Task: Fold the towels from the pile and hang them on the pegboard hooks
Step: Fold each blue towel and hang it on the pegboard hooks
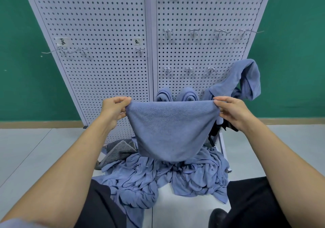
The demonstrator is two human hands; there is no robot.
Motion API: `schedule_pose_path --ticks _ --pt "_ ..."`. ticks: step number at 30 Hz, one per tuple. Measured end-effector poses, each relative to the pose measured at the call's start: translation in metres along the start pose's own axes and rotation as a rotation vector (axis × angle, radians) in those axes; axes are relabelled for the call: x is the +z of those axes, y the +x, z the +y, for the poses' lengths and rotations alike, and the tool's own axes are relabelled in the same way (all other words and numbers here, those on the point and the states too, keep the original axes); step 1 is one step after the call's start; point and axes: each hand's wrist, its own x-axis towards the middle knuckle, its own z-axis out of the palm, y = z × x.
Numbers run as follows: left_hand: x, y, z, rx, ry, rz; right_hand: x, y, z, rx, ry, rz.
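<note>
A blue towel [170, 129] hangs folded in front of me, stretched flat between both hands. My left hand [114, 109] pinches its upper left corner and my right hand [232, 111] pinches its upper right corner. Below it a pile of crumpled blue towels [158, 178] lies on the floor. The white pegboard [109, 34] stands behind, with metal hooks [194, 32] in rows. Two folded blue towels [189, 94] hang low on the board, partly hidden by the held towel. Another blue towel [249, 78] is draped loosely at the right.
A grey striped towel [119, 150] lies at the pile's left edge. Dark cloth [216, 131] shows behind my right wrist. Two paper labels [62, 41] are stuck on the left panel. My dark-trousered legs [255, 201] flank the pile. A green wall [21, 60] stands behind.
</note>
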Motion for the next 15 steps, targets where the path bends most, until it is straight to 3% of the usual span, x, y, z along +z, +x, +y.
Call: schedule_pose_path --ticks 5,11,13,15 --pt "-0.006 -0.005 0.000 0.062 0.191 -0.195 0.001 -0.001 0.002 -0.111 -0.288 -0.102" --pt "-0.017 -0.003 -0.008 0.250 0.656 -0.153 -0.002 0.004 0.010 -0.298 -0.845 -0.029" --pt "-0.024 0.000 -0.008 0.246 0.621 -0.147 -0.004 0.004 0.007 -0.321 -0.856 -0.004" --pt "-0.031 -0.001 -0.005 0.199 0.503 -0.170 -0.005 0.000 0.002 -0.295 -0.690 -0.028"
